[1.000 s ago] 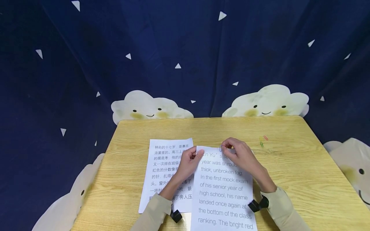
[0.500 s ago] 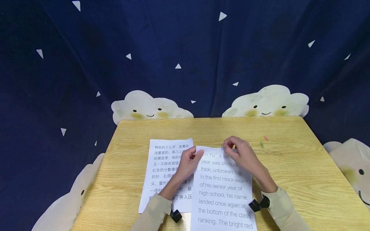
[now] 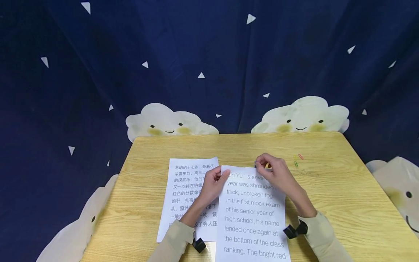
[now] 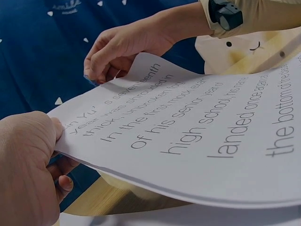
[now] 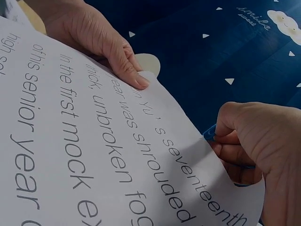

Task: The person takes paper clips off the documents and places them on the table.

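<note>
My left hand [image 3: 214, 185] pinches the top left corner of a stack of paper sheets [image 3: 252, 218] printed in large English text, thumb on top and fingers beneath. In the left wrist view the sheets bow upward, raised off the table at this end. My right hand [image 3: 276, 174] is at their top edge, pinching a small blue paper clip [image 5: 210, 132] between thumb and index finger. The clip's tip lies right at the paper's edge, and the fingers hide most of it. The right hand's other fingers curl behind the sheet.
Sheets with Chinese text [image 3: 183, 193] lie on the wooden table [image 3: 131, 203], partly under my left forearm. Several loose paper clips [image 3: 296, 163], green, yellow and red, lie at the back right. A dark blue curtain [image 3: 203, 43] with cloud shapes hangs behind the table.
My right hand has slid a little to the right and back along the top edge of the sheets, with the paper clip. The left hand keeps its pinch on the corner.
</note>
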`<control>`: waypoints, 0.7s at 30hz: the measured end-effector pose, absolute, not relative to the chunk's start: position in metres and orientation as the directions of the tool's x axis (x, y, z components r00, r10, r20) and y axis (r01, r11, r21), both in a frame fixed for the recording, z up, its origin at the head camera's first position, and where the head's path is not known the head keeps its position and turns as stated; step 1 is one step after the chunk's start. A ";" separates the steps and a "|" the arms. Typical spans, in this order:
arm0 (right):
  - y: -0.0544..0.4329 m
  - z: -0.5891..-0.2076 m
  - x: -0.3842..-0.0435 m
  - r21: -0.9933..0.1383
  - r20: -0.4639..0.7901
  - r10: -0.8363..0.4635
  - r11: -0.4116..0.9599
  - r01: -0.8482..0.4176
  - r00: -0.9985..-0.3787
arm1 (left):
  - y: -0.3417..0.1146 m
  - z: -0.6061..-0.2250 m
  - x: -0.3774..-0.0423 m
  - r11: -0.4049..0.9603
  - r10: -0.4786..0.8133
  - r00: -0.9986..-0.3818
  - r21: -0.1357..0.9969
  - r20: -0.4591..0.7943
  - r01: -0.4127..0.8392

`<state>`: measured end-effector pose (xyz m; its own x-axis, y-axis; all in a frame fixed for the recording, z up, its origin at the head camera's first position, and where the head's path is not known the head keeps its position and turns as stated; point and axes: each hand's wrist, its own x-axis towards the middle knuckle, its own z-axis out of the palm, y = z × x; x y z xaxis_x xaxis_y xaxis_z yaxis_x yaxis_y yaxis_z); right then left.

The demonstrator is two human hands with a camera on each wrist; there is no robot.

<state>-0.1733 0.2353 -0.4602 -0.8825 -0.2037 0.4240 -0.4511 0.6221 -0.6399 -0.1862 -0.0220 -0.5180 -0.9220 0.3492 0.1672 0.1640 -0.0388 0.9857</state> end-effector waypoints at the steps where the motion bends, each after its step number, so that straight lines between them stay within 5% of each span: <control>1: 0.236 -0.460 -0.173 -0.637 0.431 -0.205 0.620 -0.458 -0.879 | -0.022 -0.518 -0.186 -0.039 0.349 -0.922 0.985 0.170 0.166; 21: 0.248 -0.462 -0.181 -0.638 0.500 -0.187 0.581 -0.505 -0.846 | -0.023 -0.520 -0.187 -0.060 0.344 -0.924 0.986 0.166 0.155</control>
<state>-0.1805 0.2482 -0.4621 -0.8457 -0.1868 0.4999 -0.5054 0.5810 -0.6380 -0.1869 -0.0229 -0.5196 -0.9243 0.3437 0.1661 0.1549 -0.0599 0.9861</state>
